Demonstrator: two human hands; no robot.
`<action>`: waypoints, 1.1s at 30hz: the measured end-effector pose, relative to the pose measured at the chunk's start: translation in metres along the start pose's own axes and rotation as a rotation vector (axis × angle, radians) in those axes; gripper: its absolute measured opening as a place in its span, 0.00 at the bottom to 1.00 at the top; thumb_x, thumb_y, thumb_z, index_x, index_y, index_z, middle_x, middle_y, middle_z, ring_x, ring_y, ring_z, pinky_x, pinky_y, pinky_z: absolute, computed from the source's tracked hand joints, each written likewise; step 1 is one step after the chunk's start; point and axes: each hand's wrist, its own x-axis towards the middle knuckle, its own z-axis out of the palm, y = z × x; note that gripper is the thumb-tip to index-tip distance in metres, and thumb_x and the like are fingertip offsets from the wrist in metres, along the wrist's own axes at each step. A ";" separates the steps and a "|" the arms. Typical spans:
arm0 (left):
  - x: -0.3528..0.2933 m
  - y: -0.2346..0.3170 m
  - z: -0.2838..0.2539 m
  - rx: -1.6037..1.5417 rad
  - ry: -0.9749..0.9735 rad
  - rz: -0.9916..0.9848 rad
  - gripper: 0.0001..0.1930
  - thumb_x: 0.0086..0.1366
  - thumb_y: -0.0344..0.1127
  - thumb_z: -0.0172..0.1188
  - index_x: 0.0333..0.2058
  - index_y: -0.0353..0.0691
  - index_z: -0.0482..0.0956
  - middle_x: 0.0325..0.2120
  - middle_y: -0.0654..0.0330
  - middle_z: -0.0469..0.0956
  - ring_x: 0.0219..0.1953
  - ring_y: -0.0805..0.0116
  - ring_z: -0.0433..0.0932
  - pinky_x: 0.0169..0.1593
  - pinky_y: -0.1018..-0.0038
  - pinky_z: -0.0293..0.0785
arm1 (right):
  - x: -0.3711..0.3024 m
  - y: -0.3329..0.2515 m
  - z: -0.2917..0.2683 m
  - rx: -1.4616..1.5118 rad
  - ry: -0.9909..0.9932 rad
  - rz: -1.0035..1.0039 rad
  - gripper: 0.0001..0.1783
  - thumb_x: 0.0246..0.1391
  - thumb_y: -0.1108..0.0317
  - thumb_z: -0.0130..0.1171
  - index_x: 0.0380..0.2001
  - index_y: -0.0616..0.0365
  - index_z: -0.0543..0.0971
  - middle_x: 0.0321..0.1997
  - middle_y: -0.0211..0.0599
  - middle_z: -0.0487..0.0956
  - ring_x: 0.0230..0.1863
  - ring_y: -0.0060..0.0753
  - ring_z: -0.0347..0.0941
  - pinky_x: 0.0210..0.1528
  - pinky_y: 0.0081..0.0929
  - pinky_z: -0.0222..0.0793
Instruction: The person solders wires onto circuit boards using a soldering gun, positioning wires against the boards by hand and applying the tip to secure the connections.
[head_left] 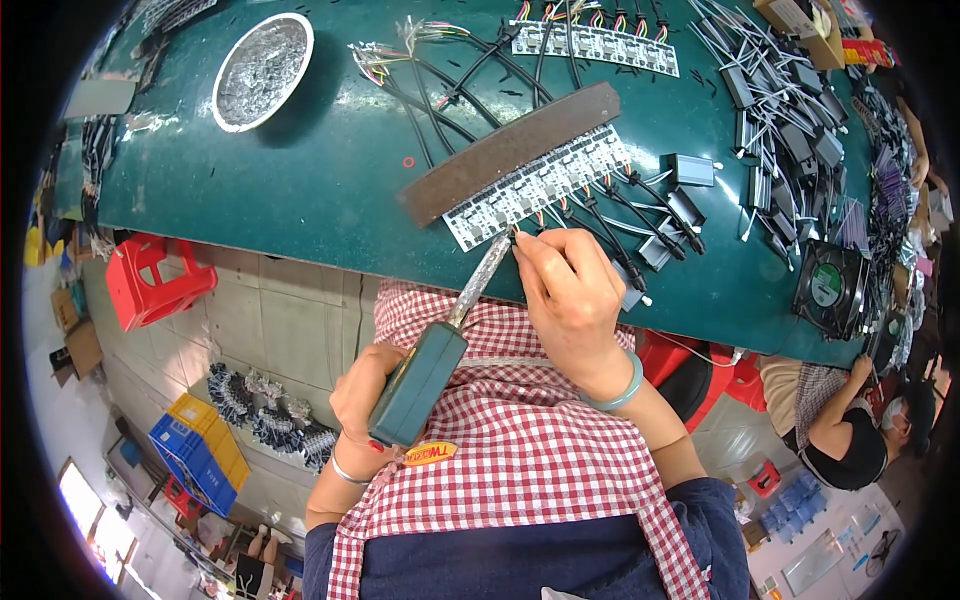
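Note:
My left hand [364, 395] is closed round the green handle of a soldering gun [422, 378]. Its foil-wrapped barrel points up, and the tip meets the near edge of a white circuit board panel [545, 185] at its left end. Beside that tip, my right hand [575, 295] pinches a thin wire end [515, 236], mostly hidden by the fingers. Black cables [610, 235] with coloured wire ends hang off the panel's near edge to the right. Along its far side a long brown bar [515, 150] lies against the panel.
A white bowl of greyish crumpled material [262, 72] stands at the left on the green table [300, 190]. Behind lies another board panel [600, 48] with cables. Grey metal housings [692, 170], a heap of wired black boxes [790, 150] and a fan [832, 288] occupy the right. Another person [850, 440] sits there.

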 end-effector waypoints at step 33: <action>-0.023 -0.005 -0.001 0.061 0.048 -0.097 0.15 0.52 0.32 0.70 0.39 0.32 0.83 0.35 0.49 0.83 0.30 0.56 0.84 0.32 0.70 0.79 | -0.001 -0.004 -0.002 0.037 -0.023 0.048 0.12 0.45 0.81 0.68 0.36 0.64 0.81 0.30 0.38 0.75 0.29 0.38 0.75 0.29 0.31 0.71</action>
